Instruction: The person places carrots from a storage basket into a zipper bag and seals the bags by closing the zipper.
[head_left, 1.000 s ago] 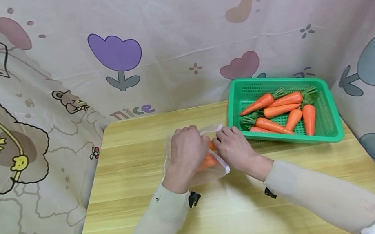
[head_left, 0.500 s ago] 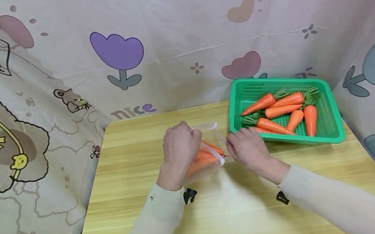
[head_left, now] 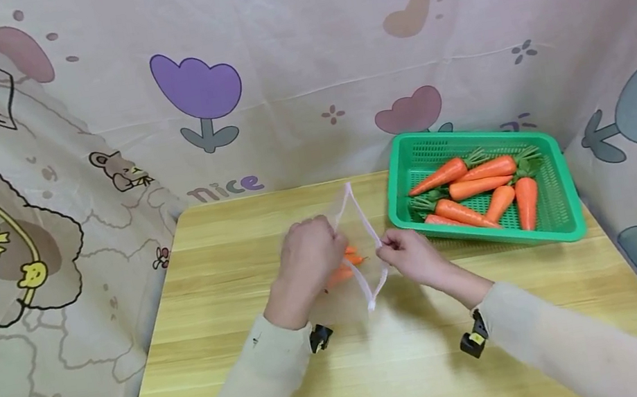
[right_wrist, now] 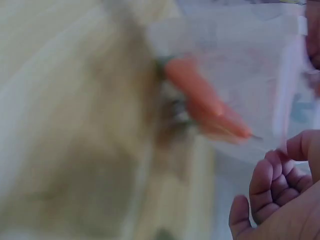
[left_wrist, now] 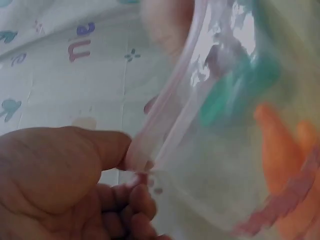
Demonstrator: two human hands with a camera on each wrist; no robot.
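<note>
A clear zip bag (head_left: 337, 309) with a pale zip strip (head_left: 365, 220) hangs between my hands in the head view, its mouth spread into a diamond facing right. Orange carrots (head_left: 340, 275) lie inside it; the right wrist view shows these carrots (right_wrist: 195, 90) through the plastic. At the mouth's left side my left hand (head_left: 306, 257) pinches the edge; in the left wrist view, thumb and forefinger of the left hand (left_wrist: 55, 175) meet on the zip edge. Opposite, my right hand (head_left: 419, 255) pinches the other edge between thumb and fingers.
Right of the bag stands a green plastic basket (head_left: 489, 236) holding several carrots (head_left: 477, 186) with green tops. It sits close to my right hand. The wooden table (head_left: 224, 355) ends at a patterned cloth backdrop (head_left: 282, 57) behind and at both sides.
My hands have drawn apart, the right one moving slightly right. Between them the bag's mouth has spread from narrow to wide, and its zip edge now stands taller. The basket has stayed put.
</note>
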